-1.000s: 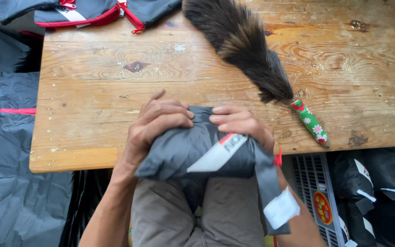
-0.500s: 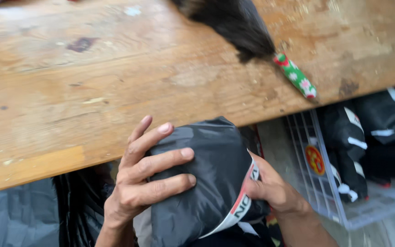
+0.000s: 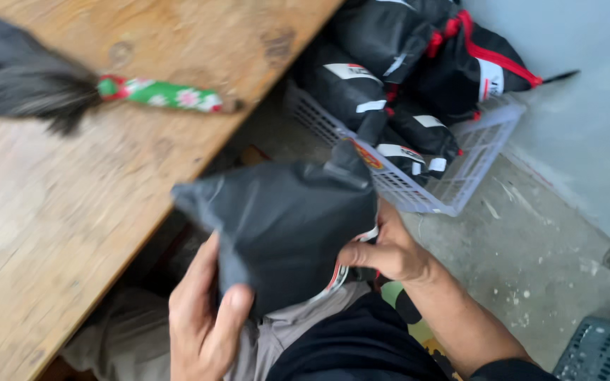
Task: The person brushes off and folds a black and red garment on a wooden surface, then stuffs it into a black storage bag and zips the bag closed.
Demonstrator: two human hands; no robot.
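Observation:
I hold a dark grey plastic parcel bag with both hands above my lap, off the table's edge. My left hand grips its lower left corner from below, thumb on the front. My right hand clasps its right side, near a white and red label strip. The bag is stuffed and creased. A corner of it points up toward the basket.
A wooden table fills the left, with a black feather duster and its green flowered handle on it. A pale plastic basket on the concrete floor holds several black parcels. A grey crate corner sits lower right.
The view has swung right, from the table toward the basket. The parcel has left the table edge and now hangs over my lap, with both hands still on it.

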